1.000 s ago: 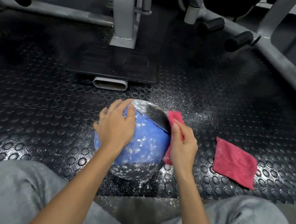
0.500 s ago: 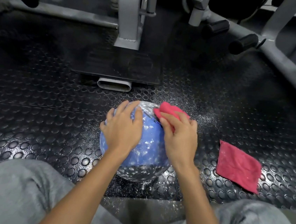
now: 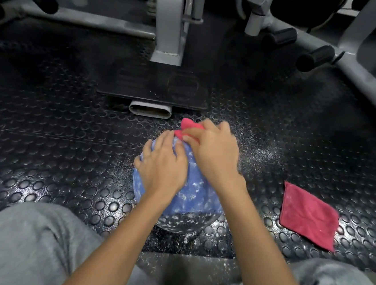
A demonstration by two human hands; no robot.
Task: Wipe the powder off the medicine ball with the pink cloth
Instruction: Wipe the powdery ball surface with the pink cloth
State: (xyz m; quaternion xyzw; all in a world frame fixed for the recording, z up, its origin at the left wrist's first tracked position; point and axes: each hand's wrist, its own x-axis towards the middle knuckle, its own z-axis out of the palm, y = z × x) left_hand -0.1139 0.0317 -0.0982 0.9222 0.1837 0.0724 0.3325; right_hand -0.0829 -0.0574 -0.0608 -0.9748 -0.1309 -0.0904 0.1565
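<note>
Ball point(image 3: 190, 196): on the floor point(image 3: 50, 141), before the knees.
Hands: left point(image 3: 162, 171) and right point(image 3: 214, 155) on the ball's top.
Spare cloth point(image 3: 308, 215): floor, right of ball.

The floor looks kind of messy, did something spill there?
Yes. White powder is scattered over the black studded floor mat around the medicine ball, thickest to its right. The ball is speckled too. A second pink cloth lies loose on the mat, off to the right.

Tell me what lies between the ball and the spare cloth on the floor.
Head view: only studded floor mat dusted with powder separates the medicine ball from the flat pink cloth.
</note>
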